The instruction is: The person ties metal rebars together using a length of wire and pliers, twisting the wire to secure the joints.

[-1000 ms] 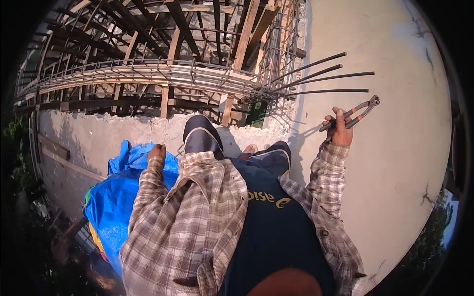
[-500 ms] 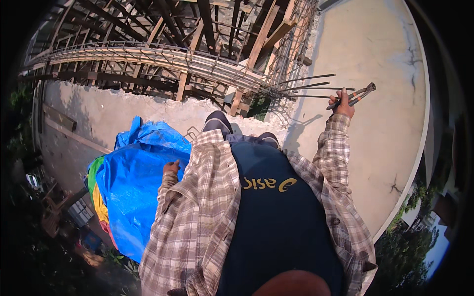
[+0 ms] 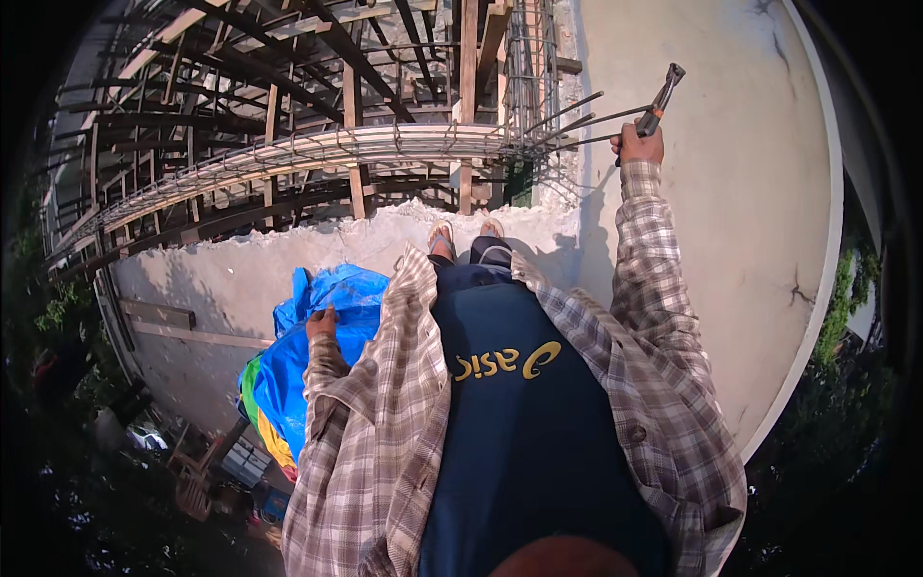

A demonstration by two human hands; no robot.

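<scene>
My right hand (image 3: 638, 146) is raised at the upper right, its fingers closed around a pair of pincers (image 3: 661, 94). The pincers have dark metal jaws and orange-and-black handles, and the jaws point up and away from me. Thin steel rods (image 3: 579, 123) stick out from the rebar cage toward this hand; whether it touches them I cannot tell. My left hand (image 3: 322, 323) hangs low in front of a crumpled blue tarp (image 3: 351, 291). Its fingers are slightly bent and apart, with nothing seen in them.
A long rebar cage (image 3: 317, 151) runs across ahead, over dark timber props (image 3: 351, 77). My sandaled feet (image 3: 442, 238) stand near the broken concrete edge (image 3: 385, 213). Smooth concrete (image 3: 711, 250) extends to the right, ending at a rim. Wooden boards (image 3: 159, 313) lie at left.
The pincers have swung from slanting right to pointing more upward. My right hand appears farther up and left, close to the rod ends. The view has shifted, and my feet now show.
</scene>
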